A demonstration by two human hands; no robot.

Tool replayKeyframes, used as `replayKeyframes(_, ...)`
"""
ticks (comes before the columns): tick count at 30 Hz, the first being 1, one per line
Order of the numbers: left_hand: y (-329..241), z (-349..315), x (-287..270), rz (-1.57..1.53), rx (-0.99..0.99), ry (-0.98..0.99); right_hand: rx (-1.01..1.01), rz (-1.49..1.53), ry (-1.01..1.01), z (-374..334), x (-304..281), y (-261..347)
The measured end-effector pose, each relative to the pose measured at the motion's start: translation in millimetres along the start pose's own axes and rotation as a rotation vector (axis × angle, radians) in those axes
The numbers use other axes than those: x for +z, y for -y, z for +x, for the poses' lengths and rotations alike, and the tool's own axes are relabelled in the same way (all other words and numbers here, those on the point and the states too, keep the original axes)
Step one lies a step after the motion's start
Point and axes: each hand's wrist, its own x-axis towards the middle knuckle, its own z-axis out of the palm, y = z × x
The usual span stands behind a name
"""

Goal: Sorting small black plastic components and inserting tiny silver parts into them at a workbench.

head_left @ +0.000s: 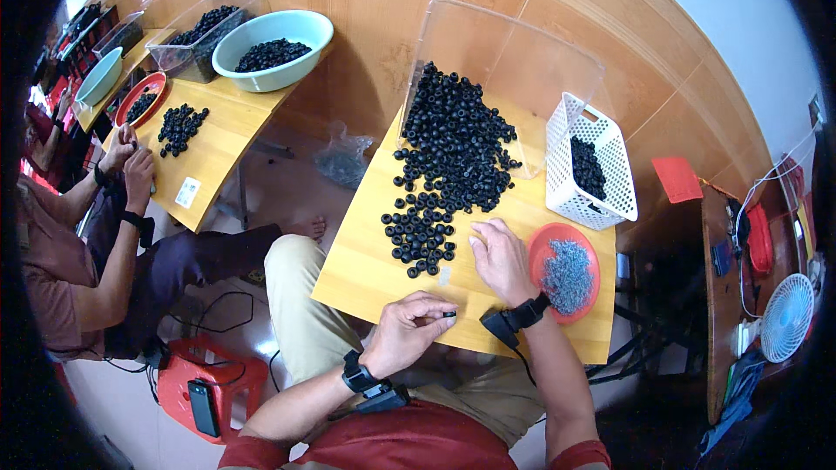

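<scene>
Over the table's front edge, my left hand point(407, 333) pinches a small black ring-shaped piece point(449, 314) between thumb and fingertips. My right hand point(502, 263) is above the table with its fingers curled together, between the loose black pieces and a red plate; whatever it may hold is hidden. Small silvery metal pieces point(568, 277), too fine to make out singly, fill the red plate point(538, 248). A loose group of black ring-shaped pieces point(420, 233) lies left of my right hand. Behind it, a large heap point(453, 122) of the same pieces spills from a clear plastic bin point(522, 57) tipped toward me.
A white perforated basket point(566, 196) with black pieces stands at the wooden table's point(366, 270) right. To the left, a co-worker's hands point(131, 161) work at another table point(213, 135) bearing a green basin point(287, 78). A red stool point(178, 383) and cables are on the floor.
</scene>
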Motion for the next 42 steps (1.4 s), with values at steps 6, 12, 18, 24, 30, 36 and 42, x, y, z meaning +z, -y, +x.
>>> replayKeyframes(6,2.3,-0.3,-0.8,-0.059,-0.033,-0.011,0.073,-0.172,0.083,23.2,6.0,-3.4)
replayKeyframes(12,4.8,1.7,-1.7,-0.07,-0.04,0.003,0.069,-0.113,0.123,26.8,6.1,-4.8)
replayKeyframes(18,7.6,3.6,0.3,-0.096,-0.039,-0.002,0.117,-0.052,0.091,27.8,3.3,6.0)
replayKeyframes(24,6.1,4.1,1.7,-0.079,-0.042,0.008,0.124,-0.09,0.2,29.1,2.2,6.7)
replayKeyframes(30,6.2,3.2,3.3,-0.077,-0.048,-0.002,0.059,-0.052,0.204,27.3,1.4,7.9)
replayKeyframes(36,7.3,2.9,4.8,-0.072,-0.006,-0.02,0.074,-0.077,0.272,29.5,3.6,5.2)
replayKeyframes(42,10.6,2.8,5.5,-0.133,-0.025,-0.015,0.022,-0.058,0.166,25.3,9.6,2.0)
